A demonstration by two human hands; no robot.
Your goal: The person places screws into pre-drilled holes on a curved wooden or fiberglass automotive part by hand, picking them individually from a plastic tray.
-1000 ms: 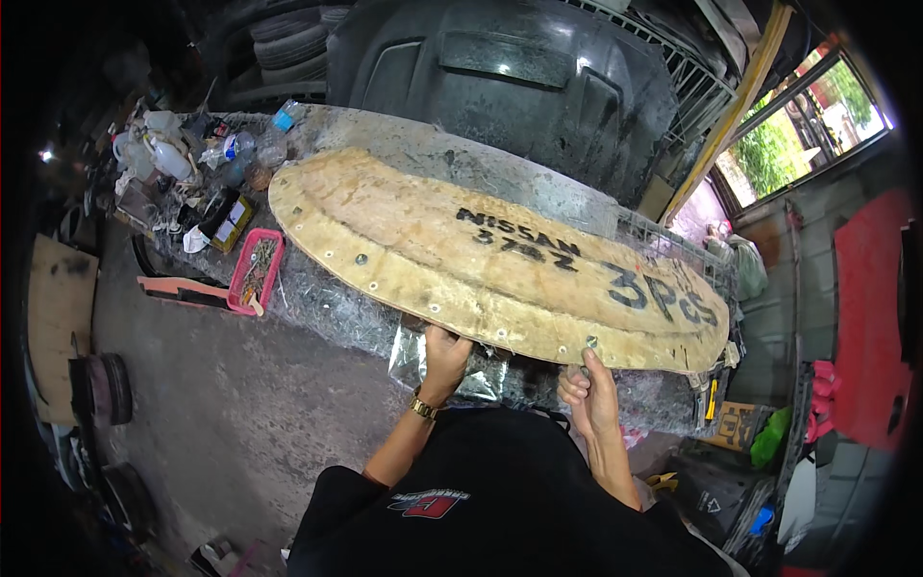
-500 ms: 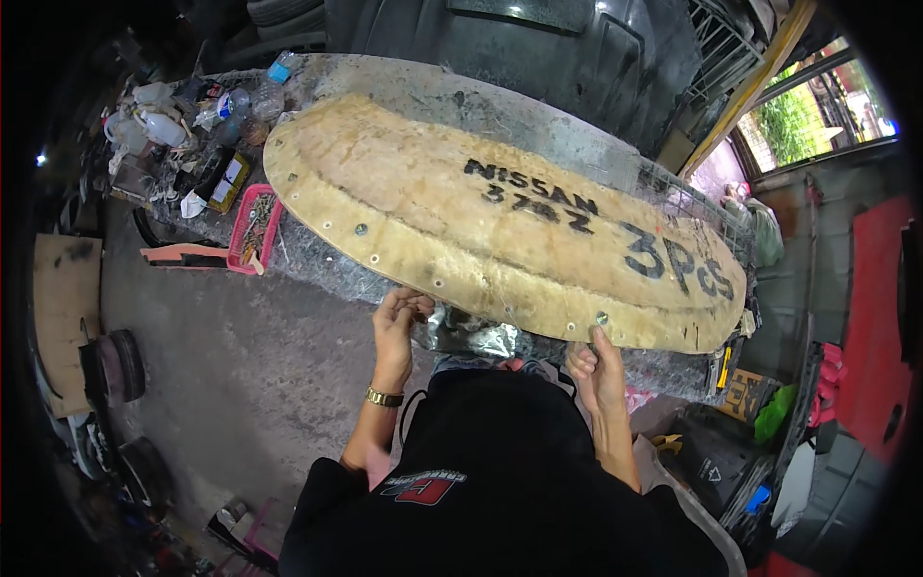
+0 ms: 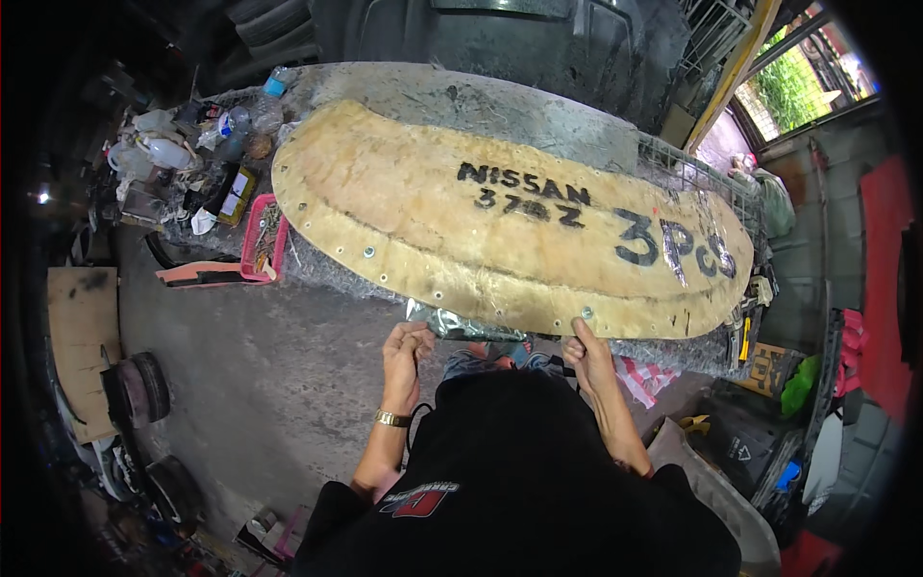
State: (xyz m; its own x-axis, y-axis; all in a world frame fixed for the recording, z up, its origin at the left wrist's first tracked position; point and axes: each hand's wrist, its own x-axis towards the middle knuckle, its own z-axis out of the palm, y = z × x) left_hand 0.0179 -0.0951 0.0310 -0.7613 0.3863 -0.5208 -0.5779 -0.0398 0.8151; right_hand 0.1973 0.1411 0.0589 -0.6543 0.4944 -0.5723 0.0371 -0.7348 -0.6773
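Observation:
A long yellowish fibreglass mould (image 3: 413, 178) lies on the workbench, with black paint marks on top and holes along its flange. My right hand (image 3: 588, 356) grips its near edge, thumb on the flange beside a bolt (image 3: 587, 313). My left hand (image 3: 408, 344) is curled closed just below the near edge; what its fingers hold, if anything, is hidden. Beside it, a shiny clear plastic film (image 3: 466, 325) hangs under the mould's front edge. Another bolt (image 3: 369, 253) sits in the flange on the left.
The workbench (image 3: 538, 101) has a rough, stained surface. At its left stand a pink basket (image 3: 281, 252) of bolts, a yellow-and-black can (image 3: 235, 197) and several plastic bottles (image 3: 168, 152). A yellow-handled tool (image 3: 744, 338) lies by the right end. Wheels (image 3: 149, 385) stand on the floor at left.
The mould has turned slightly, its right end now farther away. My left hand has dropped a little from the edge; my right hand has shifted slightly left along the flange.

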